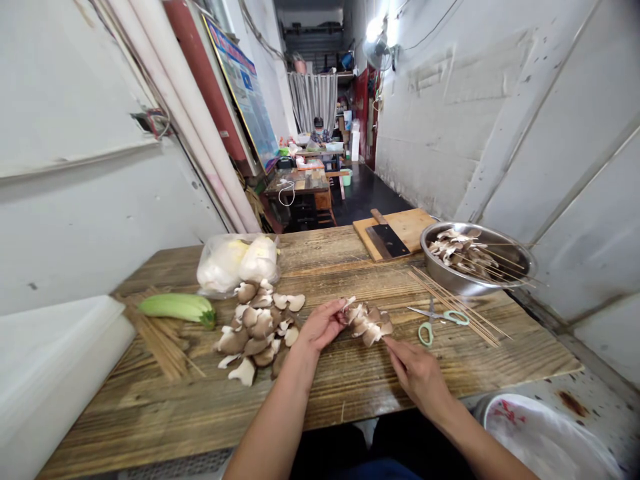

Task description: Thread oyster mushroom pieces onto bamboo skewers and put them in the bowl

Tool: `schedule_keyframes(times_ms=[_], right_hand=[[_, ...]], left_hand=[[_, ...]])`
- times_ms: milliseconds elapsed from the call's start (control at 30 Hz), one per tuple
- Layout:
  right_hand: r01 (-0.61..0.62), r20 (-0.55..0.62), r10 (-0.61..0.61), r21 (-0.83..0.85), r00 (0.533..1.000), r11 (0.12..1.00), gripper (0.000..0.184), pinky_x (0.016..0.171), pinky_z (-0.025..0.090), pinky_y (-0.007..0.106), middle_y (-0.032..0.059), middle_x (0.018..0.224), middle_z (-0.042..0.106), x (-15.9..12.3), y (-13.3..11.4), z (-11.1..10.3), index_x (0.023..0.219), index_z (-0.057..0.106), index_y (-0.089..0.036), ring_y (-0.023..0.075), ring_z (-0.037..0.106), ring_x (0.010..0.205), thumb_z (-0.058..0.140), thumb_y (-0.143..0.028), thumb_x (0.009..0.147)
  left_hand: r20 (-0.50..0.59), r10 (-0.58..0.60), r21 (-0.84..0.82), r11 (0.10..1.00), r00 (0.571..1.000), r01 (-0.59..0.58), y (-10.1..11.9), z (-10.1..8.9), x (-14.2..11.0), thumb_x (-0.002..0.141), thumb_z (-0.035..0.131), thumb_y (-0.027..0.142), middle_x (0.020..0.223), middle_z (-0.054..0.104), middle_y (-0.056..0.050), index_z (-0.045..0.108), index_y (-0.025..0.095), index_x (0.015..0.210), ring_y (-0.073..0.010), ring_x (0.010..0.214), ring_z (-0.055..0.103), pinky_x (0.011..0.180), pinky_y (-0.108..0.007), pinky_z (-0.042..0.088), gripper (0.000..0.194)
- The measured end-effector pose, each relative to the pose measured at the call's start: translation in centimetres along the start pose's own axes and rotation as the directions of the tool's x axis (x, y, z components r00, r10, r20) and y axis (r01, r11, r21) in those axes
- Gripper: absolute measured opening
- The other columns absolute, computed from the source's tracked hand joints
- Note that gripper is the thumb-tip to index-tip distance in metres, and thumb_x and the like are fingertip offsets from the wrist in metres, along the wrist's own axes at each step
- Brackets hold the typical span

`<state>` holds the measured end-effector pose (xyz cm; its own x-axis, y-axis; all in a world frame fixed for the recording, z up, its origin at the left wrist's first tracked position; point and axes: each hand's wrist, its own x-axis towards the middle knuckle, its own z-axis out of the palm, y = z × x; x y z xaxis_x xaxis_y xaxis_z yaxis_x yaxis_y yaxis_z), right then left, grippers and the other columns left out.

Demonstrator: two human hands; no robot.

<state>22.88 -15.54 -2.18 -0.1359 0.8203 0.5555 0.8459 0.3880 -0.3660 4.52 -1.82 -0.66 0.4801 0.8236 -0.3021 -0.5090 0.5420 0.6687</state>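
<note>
Between my hands is a row of oyster mushroom pieces (369, 322), threaded close together above the wooden table (350, 393). My left hand (323, 323) pinches a mushroom piece at the row's left end. At the other end, my right hand (417, 370) is closed around the skewer, whose shaft is mostly hidden by fingers and mushrooms. A heap of loose oyster mushrooms (257, 327) lies left of my left hand. To the right of the row, scissors with pale green handles (456, 318) lie spread beside several bare bamboo skewers (467, 313).
A steel bowl (457, 283) at right holds skewered mushrooms, sticks poking over its rim. Behind are a cleaver (387, 240) and cutting board (416, 227). Left stand a plastic bag (237, 267), green squash (175, 308), skewer bundle (163, 343) and white block (65, 380). A lined bucket (545, 433) sits below right.
</note>
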Motion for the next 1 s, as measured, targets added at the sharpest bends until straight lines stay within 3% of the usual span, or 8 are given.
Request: schedule_keyframes(times_ms=[333,633,767,867,1000], right_hand=[[-0.009,-0.008,0.009,-0.01,1.0,1.0,0.028,0.069,0.055,0.028,0.0106,0.089,0.069,0.0,-0.7,-0.2,0.108,0.06,-0.012,0.0174,0.067,0.074,0.039,-0.014,0.09],[0.008,-0.008,-0.008,-0.001,1.0,1.0,0.03,0.068,0.056,0.028,0.01,0.092,0.069,-0.1,-0.7,-0.3,0.111,0.059,-0.015,0.0174,0.067,0.076,0.04,-0.012,0.088],[0.006,-0.009,-0.006,0.002,1.0,1.0,0.029,0.067,0.055,0.027,0.01,0.09,0.069,-0.2,-0.6,-0.3,0.111,0.059,-0.014,0.0172,0.067,0.075,0.04,-0.014,0.089],[0.013,-0.02,-0.013,-0.006,1.0,1.0,0.029,0.067,0.055,0.027,0.009,0.089,0.069,-0.4,-0.3,-0.3,0.112,0.059,-0.016,0.0166,0.067,0.075,0.04,-0.015,0.09],[0.055,-0.038,-0.055,-0.003,0.998,0.999,0.031,0.067,0.055,0.025,0.0083,0.091,0.069,-0.5,0.5,-0.7,0.117,0.056,-0.018,0.0155,0.067,0.075,0.041,-0.015,0.09]], left_hand=[[0.03,0.084,0.159,0.983,0.996,-0.088,0.3,0.7,-0.6,0.06,0.077,0.022,0.052,0.053,0.002,0.062,0.01,0.06,-0.0058,0.05,0.043,0.053,-0.02,0.036,0.019],[0.116,0.049,0.263,0.962,0.992,-0.078,0.3,0.6,-0.7,0.061,0.075,0.024,0.059,0.056,-0.001,0.064,0.009,0.065,-0.0074,0.055,0.047,0.057,-0.022,0.035,0.019],[0.025,0.132,0.203,0.97,0.991,-0.134,0.5,0.3,-0.4,0.06,0.076,0.024,0.057,0.054,0.002,0.063,0.01,0.065,-0.0053,0.052,0.044,0.054,-0.02,0.034,0.02],[-0.045,0.124,0.209,0.971,0.991,-0.113,1.2,-0.1,-0.5,0.059,0.077,0.024,0.062,0.056,0.001,0.063,0.011,0.069,-0.0048,0.052,0.044,0.053,-0.019,0.034,0.022],[0.003,0.051,0.331,0.942,0.999,-0.049,2.5,-0.6,-1.1,0.056,0.077,0.021,0.056,0.054,0.002,0.061,0.011,0.066,-0.005,0.048,0.044,0.049,-0.019,0.032,0.021]])
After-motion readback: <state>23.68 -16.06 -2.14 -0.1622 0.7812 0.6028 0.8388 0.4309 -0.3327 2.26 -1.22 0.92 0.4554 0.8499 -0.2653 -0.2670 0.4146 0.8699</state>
